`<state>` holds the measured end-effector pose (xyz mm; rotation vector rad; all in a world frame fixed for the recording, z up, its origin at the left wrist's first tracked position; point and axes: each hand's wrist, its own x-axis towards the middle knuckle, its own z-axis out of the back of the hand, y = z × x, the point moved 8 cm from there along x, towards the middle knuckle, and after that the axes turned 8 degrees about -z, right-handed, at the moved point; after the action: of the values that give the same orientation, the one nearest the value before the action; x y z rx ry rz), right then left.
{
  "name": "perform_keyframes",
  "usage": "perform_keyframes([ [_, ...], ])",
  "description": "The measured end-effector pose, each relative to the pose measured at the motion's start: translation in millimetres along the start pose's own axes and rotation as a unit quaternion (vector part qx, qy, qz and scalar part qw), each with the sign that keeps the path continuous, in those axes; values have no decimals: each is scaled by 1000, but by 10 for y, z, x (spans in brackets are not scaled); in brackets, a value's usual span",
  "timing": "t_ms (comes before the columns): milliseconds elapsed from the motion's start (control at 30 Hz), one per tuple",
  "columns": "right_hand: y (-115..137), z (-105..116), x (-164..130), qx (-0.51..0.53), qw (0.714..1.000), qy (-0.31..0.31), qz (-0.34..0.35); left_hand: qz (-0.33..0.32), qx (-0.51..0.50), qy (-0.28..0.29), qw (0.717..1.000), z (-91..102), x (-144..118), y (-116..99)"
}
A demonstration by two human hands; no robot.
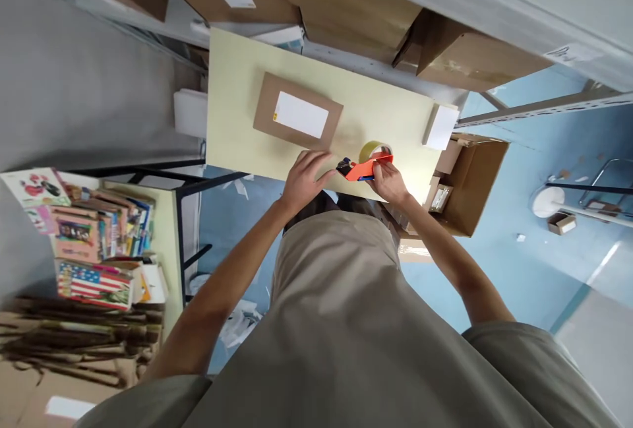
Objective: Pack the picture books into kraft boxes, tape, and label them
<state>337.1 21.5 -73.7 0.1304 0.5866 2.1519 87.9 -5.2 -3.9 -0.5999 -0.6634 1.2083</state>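
My right hand [390,181] is closed around an orange tape dispenser [364,169], which carries a roll of yellowish tape [368,150]. The dispenser's dark cutting end points left, towards my left hand [307,179]. My left hand's fingers are stretched out, with the thumb close to that end; whether it touches the tape cannot be made out. Just beyond my left fingers, a flat brown cardboard box [264,108] with a white label [301,114] lies on the pale yellow table [232,91].
A white stack [440,126] lies at the table's right end. An open carton [477,184] stands beyond it, lower down. Large cardboard boxes [346,2] line the shelf behind the table. At left, books [93,237] crowd another table.
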Motion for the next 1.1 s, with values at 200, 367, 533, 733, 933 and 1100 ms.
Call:
perform_keyframes([
  [200,17,138,-126,-28,997,10,75,-65,18,-45,997,-112,-232,-323],
  [367,140,268,-234,-32,993,-8,114,-97,40,-95,990,-35,-399,-527],
  [533,301,390,-283,-39,990,-12,139,-107,66,-106,986,86,-476,-641],
  [733,508,488,-301,-48,985,-26,161,-139,34,-121,982,230,-608,-774],
  [933,636,652,-466,-70,981,-62,168,-171,41,-88,980,428,-838,-1023],
  [1100,680,671,-666,-64,989,-44,126,-133,3,-24,991,561,-934,-1196],
])
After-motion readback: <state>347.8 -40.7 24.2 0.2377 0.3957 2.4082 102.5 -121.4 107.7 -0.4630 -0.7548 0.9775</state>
